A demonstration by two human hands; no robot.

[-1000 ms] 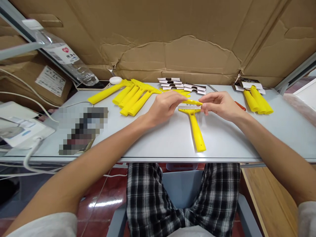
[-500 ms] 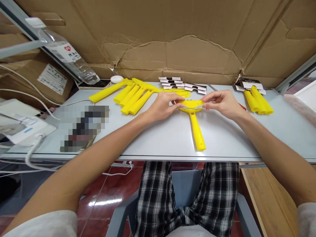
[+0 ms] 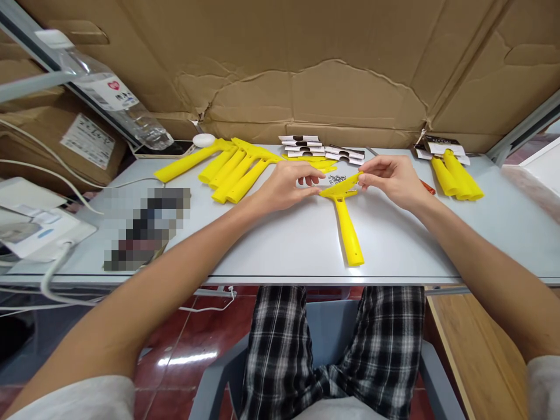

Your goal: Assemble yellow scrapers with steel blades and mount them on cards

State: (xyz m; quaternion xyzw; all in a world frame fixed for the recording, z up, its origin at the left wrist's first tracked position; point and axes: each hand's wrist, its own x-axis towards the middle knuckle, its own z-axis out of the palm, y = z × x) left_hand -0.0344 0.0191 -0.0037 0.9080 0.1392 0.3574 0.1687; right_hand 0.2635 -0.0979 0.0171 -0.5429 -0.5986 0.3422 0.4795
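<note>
A yellow plastic scraper handle (image 3: 349, 233) lies on the table, its grip pointing toward me. Over its wide head, a yellow cover plate (image 3: 340, 188) sits tilted, right end raised. My right hand (image 3: 389, 182) pinches that raised end between thumb and fingers. At the plate's left end is my left hand (image 3: 289, 185), thumb and fingers apart; the thumb tip is close to the plate, and I cannot tell whether it touches. Just behind the head lies a small heap of screws (image 3: 336, 179). Whether a blade lies under the plate is hidden.
Several yellow scraper handles (image 3: 240, 172) lie at left, with three more (image 3: 457, 178) at right. Stacked blade packets (image 3: 301, 146) stand at the back. A red-handled tool (image 3: 427, 186) is beside my right hand. A plastic bottle (image 3: 114, 93) leans at left.
The cover plate has gone from level, held at both ends, to tilted with its right end up. My left fingers have come off it or loosened. The screw heap now shows behind.
</note>
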